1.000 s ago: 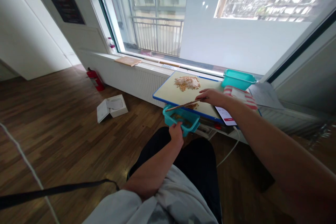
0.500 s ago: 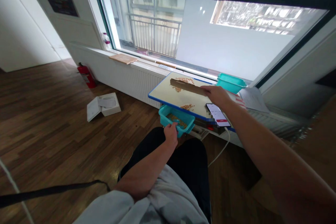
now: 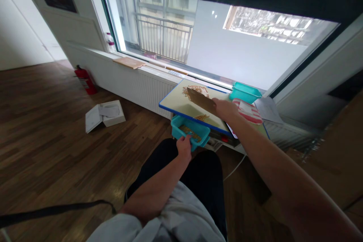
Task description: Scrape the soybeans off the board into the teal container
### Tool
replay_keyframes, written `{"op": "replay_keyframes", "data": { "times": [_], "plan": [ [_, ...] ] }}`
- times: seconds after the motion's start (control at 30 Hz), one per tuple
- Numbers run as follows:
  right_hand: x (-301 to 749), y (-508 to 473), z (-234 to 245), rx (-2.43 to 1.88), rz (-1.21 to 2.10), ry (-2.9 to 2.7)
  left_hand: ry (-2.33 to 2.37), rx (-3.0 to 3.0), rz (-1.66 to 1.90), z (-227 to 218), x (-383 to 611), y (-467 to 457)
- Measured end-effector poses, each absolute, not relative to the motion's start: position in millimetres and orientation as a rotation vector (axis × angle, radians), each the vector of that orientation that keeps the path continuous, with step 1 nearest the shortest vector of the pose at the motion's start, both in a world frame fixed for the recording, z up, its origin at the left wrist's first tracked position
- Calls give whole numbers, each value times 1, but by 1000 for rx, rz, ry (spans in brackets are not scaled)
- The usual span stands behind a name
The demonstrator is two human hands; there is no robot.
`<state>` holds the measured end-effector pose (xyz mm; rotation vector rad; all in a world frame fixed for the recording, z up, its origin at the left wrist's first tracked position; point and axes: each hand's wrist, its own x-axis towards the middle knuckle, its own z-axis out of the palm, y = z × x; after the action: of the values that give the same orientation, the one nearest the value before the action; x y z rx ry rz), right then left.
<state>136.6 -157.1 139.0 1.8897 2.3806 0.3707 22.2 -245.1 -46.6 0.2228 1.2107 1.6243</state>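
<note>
My left hand [image 3: 184,146] grips the near rim of a turquoise plastic basin [image 3: 177,133] just below the table's front edge. Small tan kernels [image 3: 195,135] cover part of its bottom. In my right hand [image 3: 224,109] is a flat brown strip of cardboard [image 3: 202,101], held by one end over the table [image 3: 170,102]. The strip's far end is close to a spread of kernels [image 3: 198,90] at the back; whether it touches the top I cannot tell. A smaller heap of kernels [image 3: 201,117] lies along the front edge above the basin.
A second turquoise basin [image 3: 245,92] stands at the back right by the window. Beside it lies a red-and-white striped cloth [image 3: 247,111]. My right arm mostly covers a phone [image 3: 231,131]. A white box [image 3: 113,113] and a fire extinguisher [image 3: 86,80] are on the floor, left.
My right hand and the cardboard strip have come slightly nearer to me, the strip tilting more steeply. The phone is now mostly covered, and more of the striped cloth shows. The left hand stays on the basin.
</note>
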Motion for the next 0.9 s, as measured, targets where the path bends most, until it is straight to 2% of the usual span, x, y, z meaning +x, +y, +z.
{"op": "replay_keyframes", "data": {
  "times": [0.27, 0.9],
  "plan": [
    [142, -167, 119, 1845, 315, 2398, 1185, 219, 1608, -43, 19, -250],
    [108, -200, 117, 1895, 343, 2434, 1194, 233, 1563, -46, 21, -257]
  ]
}}
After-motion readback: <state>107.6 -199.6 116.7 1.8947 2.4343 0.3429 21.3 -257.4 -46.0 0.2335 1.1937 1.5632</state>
